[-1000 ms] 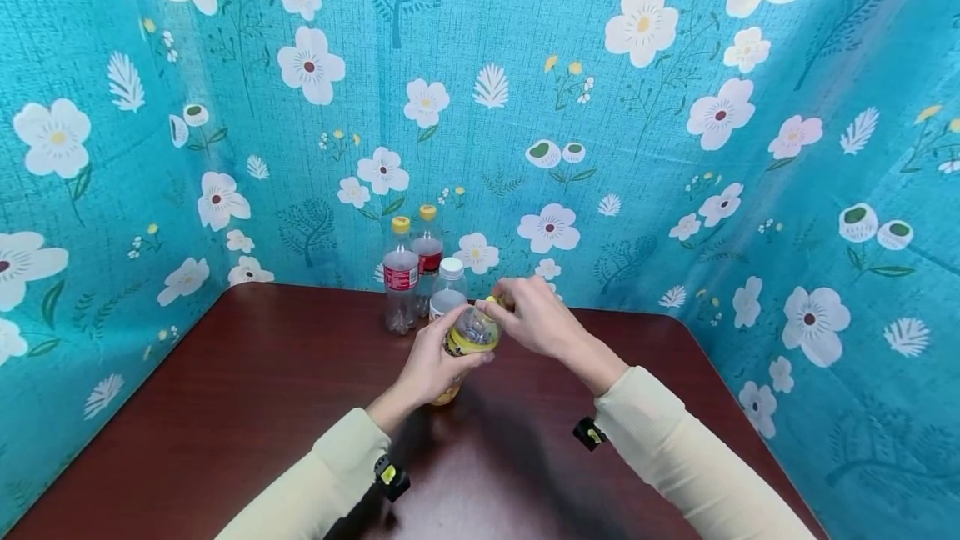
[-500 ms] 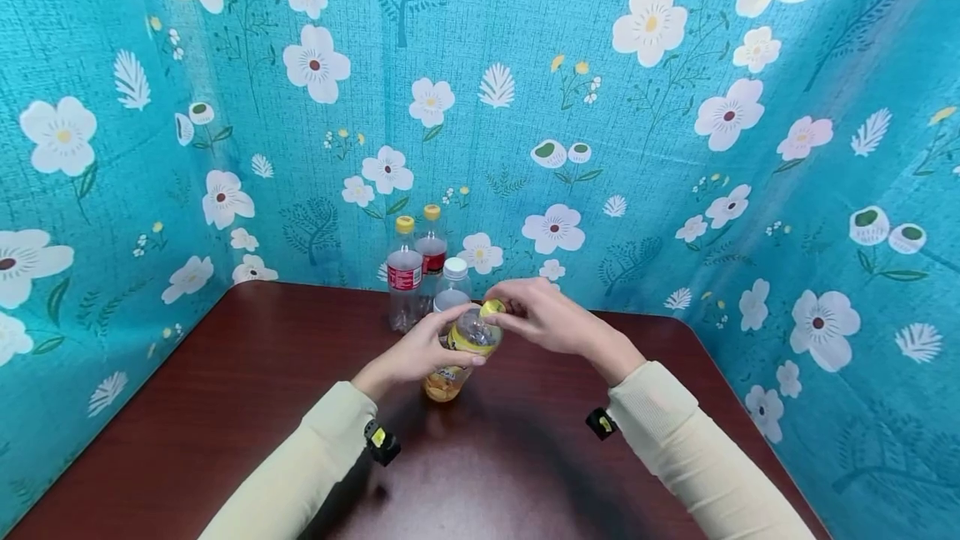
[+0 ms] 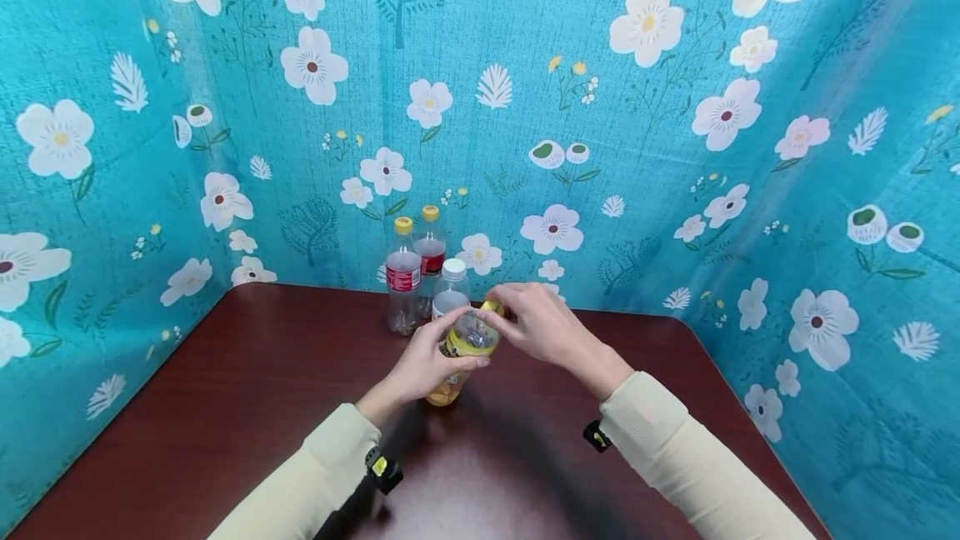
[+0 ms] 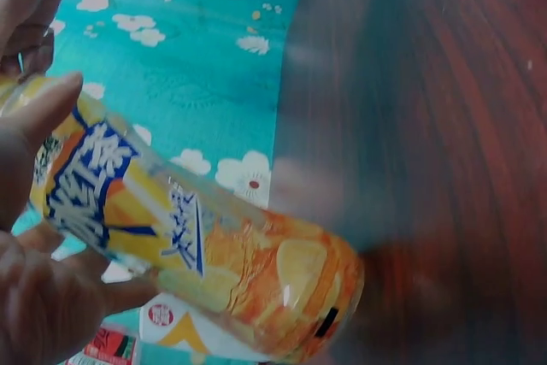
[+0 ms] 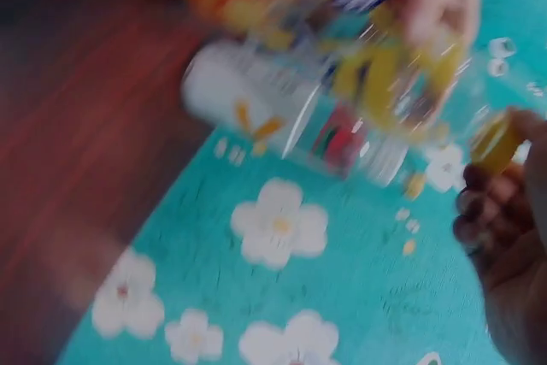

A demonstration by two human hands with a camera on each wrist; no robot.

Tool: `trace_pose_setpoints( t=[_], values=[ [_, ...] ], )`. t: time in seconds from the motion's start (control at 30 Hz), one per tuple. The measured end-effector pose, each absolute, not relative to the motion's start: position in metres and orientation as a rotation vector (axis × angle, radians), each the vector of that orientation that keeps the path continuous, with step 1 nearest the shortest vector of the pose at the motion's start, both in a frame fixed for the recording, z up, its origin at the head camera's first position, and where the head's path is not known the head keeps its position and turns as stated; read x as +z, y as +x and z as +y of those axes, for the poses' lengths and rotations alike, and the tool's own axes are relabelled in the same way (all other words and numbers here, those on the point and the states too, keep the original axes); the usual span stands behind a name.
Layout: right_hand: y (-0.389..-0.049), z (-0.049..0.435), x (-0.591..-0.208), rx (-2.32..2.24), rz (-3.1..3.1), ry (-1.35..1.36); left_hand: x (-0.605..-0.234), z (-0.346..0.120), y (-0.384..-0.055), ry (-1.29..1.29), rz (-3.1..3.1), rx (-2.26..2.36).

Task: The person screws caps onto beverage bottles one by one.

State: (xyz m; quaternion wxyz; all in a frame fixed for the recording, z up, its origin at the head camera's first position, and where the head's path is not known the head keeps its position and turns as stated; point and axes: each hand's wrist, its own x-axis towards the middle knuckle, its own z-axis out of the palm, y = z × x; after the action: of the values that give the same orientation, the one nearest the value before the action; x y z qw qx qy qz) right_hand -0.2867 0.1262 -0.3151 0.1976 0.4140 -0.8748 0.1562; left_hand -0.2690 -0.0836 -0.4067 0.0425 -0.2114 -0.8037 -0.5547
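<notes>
In the head view my left hand (image 3: 423, 363) grips a clear plastic bottle (image 3: 474, 340) with a yellow label, tilted with its neck toward my right hand. The left wrist view shows the bottle (image 4: 282, 271) with an orange pattern around its lower part and my fingers and thumb wrapped around its upper part. My right hand (image 3: 536, 322) pinches the yellow bottle cap (image 3: 492, 307) at the bottle's mouth. That cap (image 5: 496, 143) is between thumb and fingers in the blurred right wrist view.
Close behind my left hand stands a white-capped bottle (image 3: 452, 298). Two clear bottles with red labels and yellow caps, one in front (image 3: 403, 277) and one behind (image 3: 431, 252), stand near the back edge of the dark red table (image 3: 285, 382). A blue flowered curtain (image 3: 480, 132) surrounds it.
My right hand has turned back and forth at the cap, which showed more plainly half a second ago. The left hand and bottle have shifted slightly, still together.
</notes>
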Motion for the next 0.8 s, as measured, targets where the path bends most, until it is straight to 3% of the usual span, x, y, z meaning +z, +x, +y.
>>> trace_pose_setpoints(
  t=[0.27, 0.8],
  values=[
    [-0.307, 0.136, -0.326, 0.01, -2.183, 1.299, -0.402, -0.092, -0.276, -0.787, -2.566, -1.716],
    [-0.309, 0.132, -0.332, 0.107, -2.243, 1.259, -0.406, -0.092, -0.278, -0.871, -2.517, -1.739]
  ],
)
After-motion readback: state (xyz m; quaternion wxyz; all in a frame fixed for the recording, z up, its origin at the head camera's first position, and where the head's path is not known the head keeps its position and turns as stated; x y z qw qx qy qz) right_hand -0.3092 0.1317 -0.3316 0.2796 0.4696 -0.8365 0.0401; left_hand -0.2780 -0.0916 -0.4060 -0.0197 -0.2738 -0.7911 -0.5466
